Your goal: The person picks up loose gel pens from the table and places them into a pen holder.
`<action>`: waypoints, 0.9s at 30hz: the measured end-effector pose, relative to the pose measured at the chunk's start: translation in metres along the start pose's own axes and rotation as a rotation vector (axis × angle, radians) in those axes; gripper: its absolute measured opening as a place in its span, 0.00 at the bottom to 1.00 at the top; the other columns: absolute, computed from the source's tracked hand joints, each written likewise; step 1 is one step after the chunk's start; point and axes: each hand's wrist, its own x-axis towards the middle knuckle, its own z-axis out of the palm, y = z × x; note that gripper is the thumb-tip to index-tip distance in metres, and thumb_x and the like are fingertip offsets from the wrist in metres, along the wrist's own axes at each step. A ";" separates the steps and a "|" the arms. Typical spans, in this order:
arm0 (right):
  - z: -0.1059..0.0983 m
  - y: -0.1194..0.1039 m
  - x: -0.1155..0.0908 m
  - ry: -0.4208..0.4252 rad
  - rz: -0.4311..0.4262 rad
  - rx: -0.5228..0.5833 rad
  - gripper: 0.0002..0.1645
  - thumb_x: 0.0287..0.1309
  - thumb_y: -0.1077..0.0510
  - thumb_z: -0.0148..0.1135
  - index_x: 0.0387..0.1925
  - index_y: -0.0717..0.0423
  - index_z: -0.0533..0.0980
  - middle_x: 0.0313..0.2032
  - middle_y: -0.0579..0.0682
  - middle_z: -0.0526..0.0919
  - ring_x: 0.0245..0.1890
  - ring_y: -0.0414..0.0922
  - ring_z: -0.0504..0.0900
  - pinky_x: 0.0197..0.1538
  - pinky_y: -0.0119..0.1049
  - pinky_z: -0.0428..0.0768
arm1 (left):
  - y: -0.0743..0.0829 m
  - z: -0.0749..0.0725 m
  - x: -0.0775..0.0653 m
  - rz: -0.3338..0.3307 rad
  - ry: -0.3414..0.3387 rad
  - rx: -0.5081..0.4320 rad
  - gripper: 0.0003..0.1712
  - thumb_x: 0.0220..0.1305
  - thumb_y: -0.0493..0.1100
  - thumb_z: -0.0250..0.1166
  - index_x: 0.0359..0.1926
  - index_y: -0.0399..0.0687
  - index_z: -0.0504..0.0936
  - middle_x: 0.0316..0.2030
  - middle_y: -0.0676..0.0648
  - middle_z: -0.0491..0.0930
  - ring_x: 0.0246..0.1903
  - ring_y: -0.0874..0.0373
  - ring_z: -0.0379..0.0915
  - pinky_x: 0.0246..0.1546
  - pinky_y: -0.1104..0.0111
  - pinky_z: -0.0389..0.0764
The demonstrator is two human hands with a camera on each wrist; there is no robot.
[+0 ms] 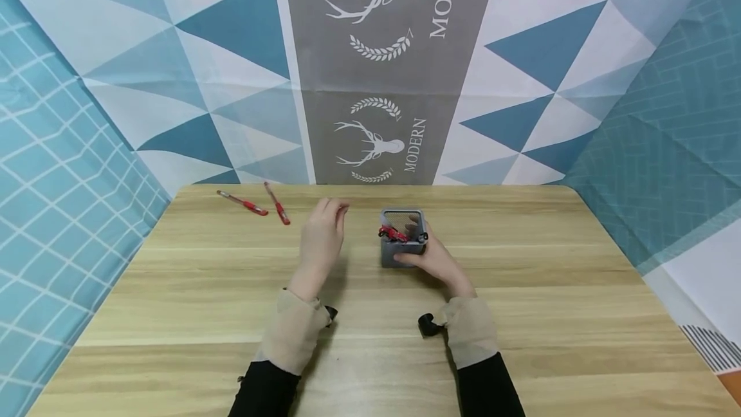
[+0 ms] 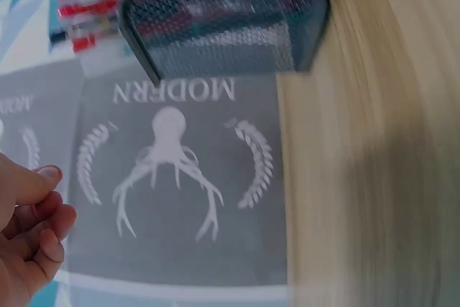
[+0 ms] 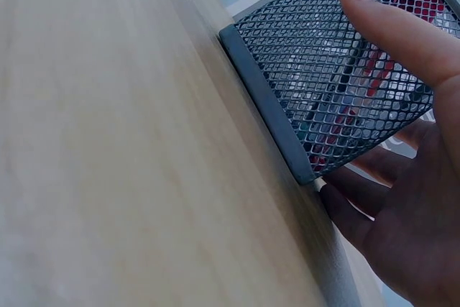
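Note:
A dark mesh pen holder (image 1: 390, 253) stands upright on the wooden table, with several red-capped pens (image 1: 392, 233) sticking out of its top. My right hand (image 1: 438, 260) grips it from the right side, the thumb (image 3: 392, 28) across the near mesh wall and the other fingers round the far side. To the left of the holder, my left hand (image 1: 321, 237) hovers over the table, its fingers loosely curled and nothing between them. In the left wrist view those fingers (image 2: 39, 228) bend in toward the thumb, apart from the holder.
Two red pens, one (image 1: 246, 203) slanting and another (image 1: 278, 204) beside it, lie near the table's back left edge, beyond my left hand. Patterned cloth (image 1: 376, 69) hangs behind the table (image 1: 550, 275). Each sleeve carries a small black wrist device (image 1: 428, 325).

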 end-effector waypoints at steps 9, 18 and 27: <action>0.001 -0.016 -0.005 0.011 0.024 -0.031 0.52 0.46 0.61 0.68 0.66 0.61 0.48 0.61 0.70 0.62 0.62 0.61 0.62 0.63 0.56 0.59 | -0.041 -0.001 0.009 -0.070 -0.104 0.160 0.04 0.59 0.36 0.60 0.33 0.38 0.80 0.29 0.42 0.79 0.26 0.45 0.77 0.24 0.56 0.77; 0.000 -0.014 -0.005 0.016 0.030 -0.051 0.52 0.45 0.58 0.69 0.67 0.58 0.49 0.61 0.68 0.62 0.63 0.60 0.62 0.63 0.56 0.59 | -0.086 -0.007 0.021 -0.156 -0.422 0.328 0.08 0.54 0.27 0.56 0.36 0.31 0.79 0.32 0.33 0.78 0.26 0.39 0.76 0.22 0.52 0.78; -0.001 -0.013 -0.004 0.018 0.027 -0.063 0.52 0.45 0.58 0.70 0.67 0.59 0.49 0.61 0.68 0.63 0.62 0.61 0.62 0.63 0.56 0.59 | -0.106 -0.006 0.023 -0.216 -0.580 0.412 0.09 0.55 0.28 0.51 0.32 0.31 0.78 0.31 0.32 0.75 0.29 0.36 0.75 0.21 0.48 0.77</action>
